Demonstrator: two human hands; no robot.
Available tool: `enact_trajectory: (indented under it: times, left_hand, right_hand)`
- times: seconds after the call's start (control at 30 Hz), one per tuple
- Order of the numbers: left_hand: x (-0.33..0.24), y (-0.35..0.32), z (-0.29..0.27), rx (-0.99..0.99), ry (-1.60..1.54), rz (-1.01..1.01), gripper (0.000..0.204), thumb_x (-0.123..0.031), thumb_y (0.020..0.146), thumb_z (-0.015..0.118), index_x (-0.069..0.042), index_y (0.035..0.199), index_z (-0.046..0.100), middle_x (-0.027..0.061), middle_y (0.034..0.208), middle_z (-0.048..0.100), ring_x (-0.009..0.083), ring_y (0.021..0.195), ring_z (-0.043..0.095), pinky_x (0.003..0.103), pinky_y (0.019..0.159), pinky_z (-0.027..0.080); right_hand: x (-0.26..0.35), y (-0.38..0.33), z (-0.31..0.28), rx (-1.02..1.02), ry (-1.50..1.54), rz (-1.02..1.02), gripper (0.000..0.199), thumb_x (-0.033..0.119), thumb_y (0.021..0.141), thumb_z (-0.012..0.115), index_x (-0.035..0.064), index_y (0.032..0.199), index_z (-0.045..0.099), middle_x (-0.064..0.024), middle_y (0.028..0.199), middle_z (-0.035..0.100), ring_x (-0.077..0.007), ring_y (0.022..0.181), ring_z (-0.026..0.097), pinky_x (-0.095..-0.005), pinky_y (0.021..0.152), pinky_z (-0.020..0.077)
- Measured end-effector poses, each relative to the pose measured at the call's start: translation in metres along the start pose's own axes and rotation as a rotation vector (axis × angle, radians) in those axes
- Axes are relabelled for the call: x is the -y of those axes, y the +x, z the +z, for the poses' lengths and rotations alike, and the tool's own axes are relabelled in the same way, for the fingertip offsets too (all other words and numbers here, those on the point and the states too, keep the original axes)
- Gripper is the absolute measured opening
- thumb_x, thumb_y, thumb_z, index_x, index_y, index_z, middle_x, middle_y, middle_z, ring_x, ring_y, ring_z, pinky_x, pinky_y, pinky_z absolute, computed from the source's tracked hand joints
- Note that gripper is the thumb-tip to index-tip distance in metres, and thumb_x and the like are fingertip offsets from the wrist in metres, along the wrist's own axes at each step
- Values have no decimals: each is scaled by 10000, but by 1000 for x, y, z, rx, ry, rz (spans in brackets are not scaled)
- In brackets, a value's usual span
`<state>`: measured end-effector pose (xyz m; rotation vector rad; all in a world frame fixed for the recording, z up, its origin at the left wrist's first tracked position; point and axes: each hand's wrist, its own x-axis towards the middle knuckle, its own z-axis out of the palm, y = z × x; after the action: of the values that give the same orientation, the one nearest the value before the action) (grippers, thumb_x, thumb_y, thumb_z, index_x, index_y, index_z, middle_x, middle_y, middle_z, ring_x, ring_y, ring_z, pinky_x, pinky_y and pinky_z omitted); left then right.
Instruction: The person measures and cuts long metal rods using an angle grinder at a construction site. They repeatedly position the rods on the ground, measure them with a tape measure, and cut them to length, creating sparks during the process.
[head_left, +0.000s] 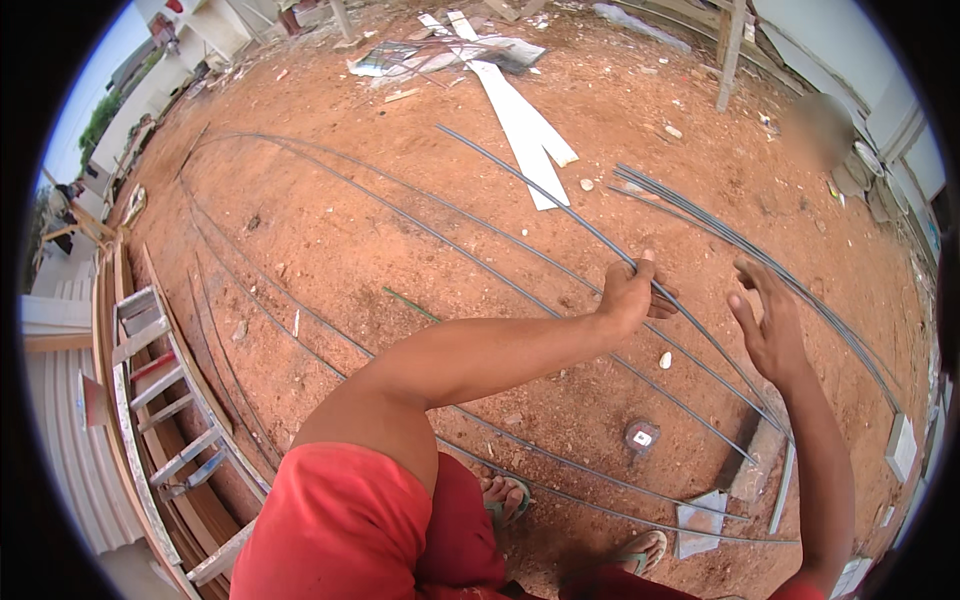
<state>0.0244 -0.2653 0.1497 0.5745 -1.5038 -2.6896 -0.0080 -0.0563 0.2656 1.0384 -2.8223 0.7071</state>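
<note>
My left hand (pixel 630 295) reaches across and is closed around a long grey steel rod (pixel 530 184), held aslant above the ground. The rod's near end runs down toward a concrete block (pixel 757 462). My right hand (pixel 768 325) is raised beside the rod, fingers apart, with nothing in it. Beyond the right hand lies a bundle of several similar rods (pixel 740 240). Other long rods (pixel 430 228) stretch over the dirt under my left arm, some bent round at the far left. A small dark case (pixel 641 435) with a white label, perhaps a tape measure, sits near the block.
A metal ladder (pixel 185 420) and wooden boards lie along the left side. White strips (pixel 515 120) and scraps are scattered on the reddish dirt ahead. By my sandaled feet (pixel 640 550) is a pale flat slab (pixel 702 522). A wooden post (pixel 732 60) stands at the far right.
</note>
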Motion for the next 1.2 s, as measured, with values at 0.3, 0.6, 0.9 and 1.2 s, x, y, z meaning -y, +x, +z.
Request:
enact_trajectory:
  times: [0.3,0.6,0.9,1.2]
  left_hand:
    - [-49,68,-213,-667,159,195,448,-341,1088,403,60,914,498,198,617,610,261,397,571,374,341,441]
    - [-59,56,-305,-895,201,256,427,-330,1070,473,53,889,526,151,598,585,239,416,546,372,358,429]
    - [-41,-5,-407,-1000,401,121,366,-326,1041,526,22,954,598,191,754,642,305,682,662,421,560,534]
    - [-9,-139,-386,-115,1724,68,474,-449,1016,560,-12,1183,642,213,1163,684,403,1114,647,476,963,522]
  right_hand:
    - [-150,-265,36,289,-369,294,480,226,870,738,-6,1259,581,-224,1239,537,-412,1200,514,-555,982,405]
    - [-145,-253,67,504,-243,95,116,92,987,532,-20,978,564,-248,908,588,-451,859,581,-550,827,425]
    - [-61,-209,119,538,17,36,111,96,993,573,-3,1010,526,-260,969,588,-501,830,630,-557,698,502]
    - [0,-146,179,555,24,-71,161,69,974,587,-9,1108,543,-270,1050,592,-476,839,665,-516,704,571]
